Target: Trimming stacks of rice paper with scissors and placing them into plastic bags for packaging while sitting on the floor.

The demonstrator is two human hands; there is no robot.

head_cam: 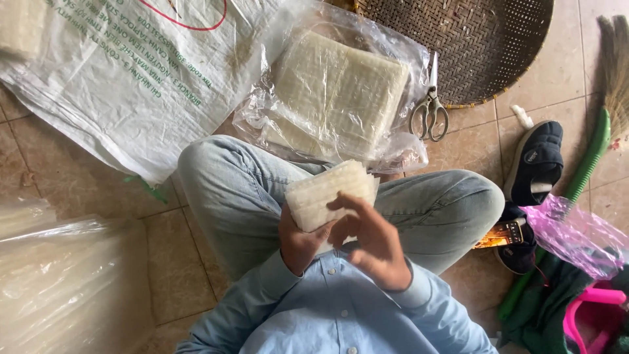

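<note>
— Holding a small stack of thin white sheets (331,191) up near the chest. Left hand (298,239) wrapped round the stack from below, fingers closed on it. Right hand (370,239) on the front of the same stack, fingertips bent over the top edge, thumb side half hidden.

— Sitting how?

— Cross-legged on the tiled floor (177,262), in blue jeans (432,210) and a light blue shirt (341,314).

— Much done so far?

— Hard to tell. Only this one little stack in hand. Looks like plenty left: a big pile of the same pale sheets (337,92) lying just past the knees, inside a crinkly clear plastic bag (275,111), open at the top.

— Anything beside that?

— Scissors (429,108) right next to the bag, lying flat, touching nothing in the hands. More clear plastic (59,282) low on one side. Shoes (537,164), a pink bag (576,236) and a green-handled broom (599,131) on the other side.

— And farthest away?

— White woven sack (131,72) spread on the floor, and a round woven tray (478,46) behind the scissors.
</note>
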